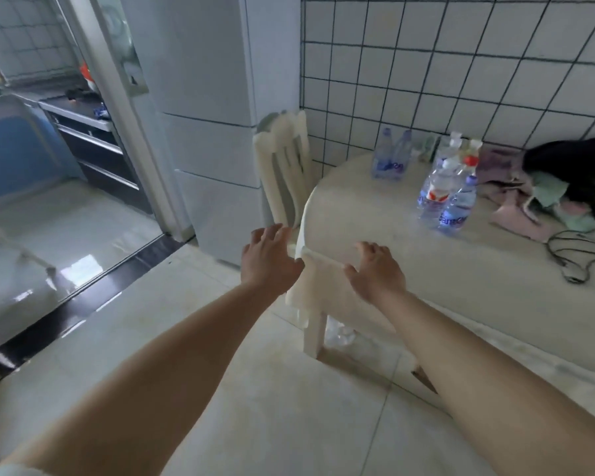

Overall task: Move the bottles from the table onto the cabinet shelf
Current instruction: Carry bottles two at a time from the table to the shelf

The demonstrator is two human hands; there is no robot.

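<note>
We see a rounded table (409, 242) under a smooth, pale cloth, its edge draped in soft folds. Clear plastic bottles (449, 197) with blue labels stand clustered at the table's 12 o'clock side; one shows a red cap, another a red-and-white label. A second group of bottles (390, 156) stands at 11 o'clock from them, against the tiled wall (461, 70), whose square white tiles carry dark grout. Crumpled cloths (543, 201) and a black cable (577, 252) lie at 3 o'clock of the cluster. Our left hand (267, 259) hovers with fingers spread, empty, beside the table corner; our right hand (375, 269) rests open over the draped edge, holding nothing. A cream slatted chair (285, 159) stands beside a white refrigerator (217, 132). The floor (220, 372) is glossy pale tile.
</note>
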